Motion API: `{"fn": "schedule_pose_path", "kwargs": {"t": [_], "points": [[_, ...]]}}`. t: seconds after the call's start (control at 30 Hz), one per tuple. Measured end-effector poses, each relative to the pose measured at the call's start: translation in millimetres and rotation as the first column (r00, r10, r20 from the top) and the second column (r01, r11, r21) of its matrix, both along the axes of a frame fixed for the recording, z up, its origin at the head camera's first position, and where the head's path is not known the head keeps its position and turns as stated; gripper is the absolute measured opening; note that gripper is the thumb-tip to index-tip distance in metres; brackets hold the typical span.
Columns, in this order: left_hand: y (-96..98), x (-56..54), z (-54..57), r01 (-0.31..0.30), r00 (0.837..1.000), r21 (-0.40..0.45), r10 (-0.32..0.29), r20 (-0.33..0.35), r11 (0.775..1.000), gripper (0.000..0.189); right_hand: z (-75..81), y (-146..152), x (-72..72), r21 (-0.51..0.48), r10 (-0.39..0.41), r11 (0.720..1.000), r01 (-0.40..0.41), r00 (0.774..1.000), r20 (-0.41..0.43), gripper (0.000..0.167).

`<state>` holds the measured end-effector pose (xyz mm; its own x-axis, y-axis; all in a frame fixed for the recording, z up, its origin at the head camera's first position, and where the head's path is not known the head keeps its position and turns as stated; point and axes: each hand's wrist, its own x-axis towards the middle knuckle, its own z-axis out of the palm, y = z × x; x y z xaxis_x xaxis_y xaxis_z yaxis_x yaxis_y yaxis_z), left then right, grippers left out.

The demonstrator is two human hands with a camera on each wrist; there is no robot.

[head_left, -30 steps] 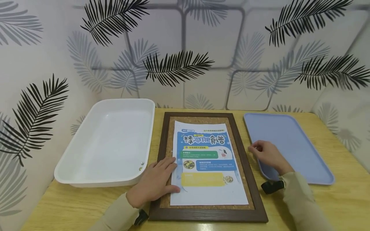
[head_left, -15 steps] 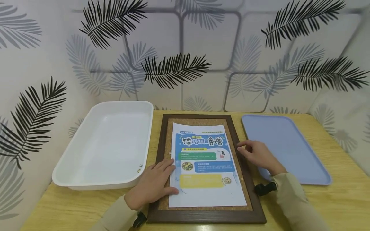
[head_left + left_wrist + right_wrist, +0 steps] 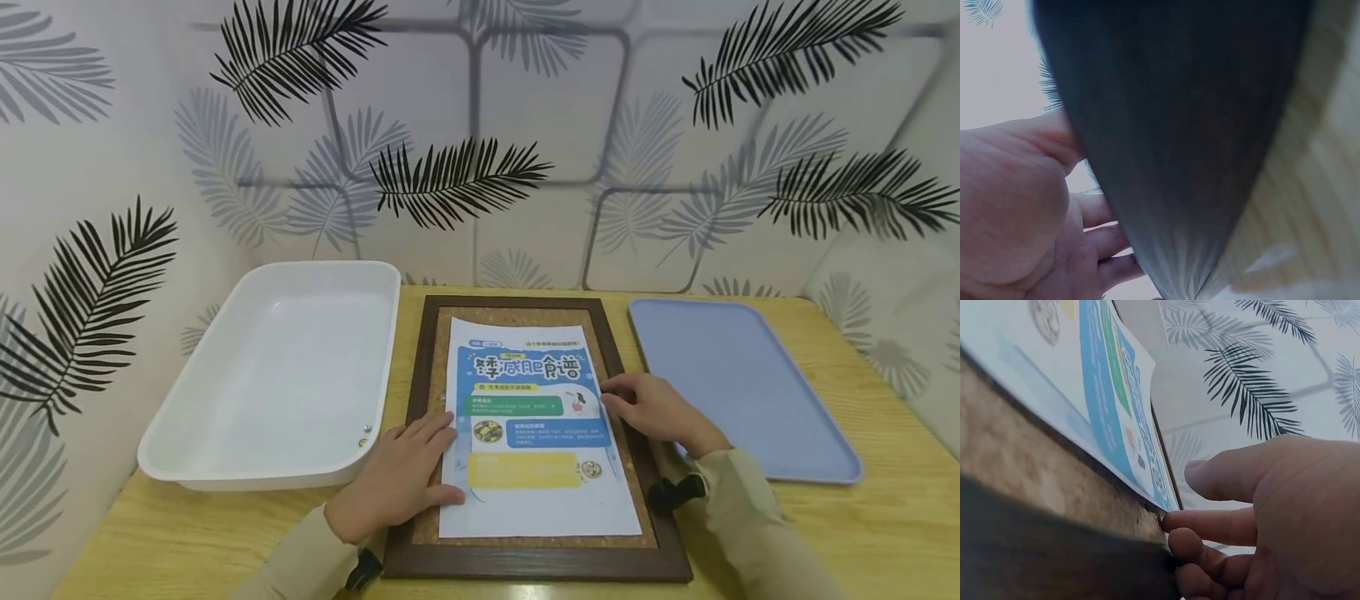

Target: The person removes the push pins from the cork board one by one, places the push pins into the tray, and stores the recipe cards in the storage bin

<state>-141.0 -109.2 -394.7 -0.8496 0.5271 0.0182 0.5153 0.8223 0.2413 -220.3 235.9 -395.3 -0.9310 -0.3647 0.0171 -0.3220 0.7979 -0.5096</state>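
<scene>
A printed sheet of paper (image 3: pixel 540 508) with blue, green and yellow blocks lies on a brown-framed cork board (image 3: pixel 536 562). My left hand (image 3: pixel 401 475) rests spread across the board's left side, with thumb and fingertips touching the sheet's left edge. At the sheet's right edge is my right hand (image 3: pixel 660 408), leaning over the frame. In the right wrist view its index finger (image 3: pixel 1216 526) reaches the edge of the paper, the thumb stands apart above, and the other fingers bend over the frame. Nothing shows between thumb and index finger.
A deep white tray (image 3: pixel 300 367) stands left of the board, with two tiny items, too small to identify, in its near right corner. A shallow blue tray (image 3: pixel 738 375) lies to the right. Behind the wooden table (image 3: pixel 892 533) rises a leaf-patterned wall (image 3: pixel 540 108).
My right hand has moved left, from over the blue tray's edge to the right edge of the paper. The left hand stays in place on the sheet and board.
</scene>
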Motion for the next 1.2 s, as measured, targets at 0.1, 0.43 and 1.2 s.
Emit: {"fn": "schedule_pose_path", "kwargs": {"t": [0.1, 0.43, 1.2], "points": [[0.0, -0.3, 0.5, 0.002, 1.0, -0.002, -0.002, -0.004, 1.0, 0.073, 0.2, -2.5, 0.8, -0.002, 0.006, 1.0, -0.006, 1.0, 0.008, 0.033], [-0.9, 0.2, -0.2, 0.001, 1.0, -0.004, -0.001, 0.014, 1.0, 0.073, -1.0, -2.0, 4.7, -0.108, 0.049, 0.993, -0.046, 0.999, 0.023, 0.031], [0.0, -3.6, -2.2, -0.001, 1.0, -0.014, 0.001, 0.012, 1.0, 0.074, -4.5, -11.2, 5.2, -0.189, 0.026, 0.982, -0.003, 0.992, 0.12, 0.016]]}}
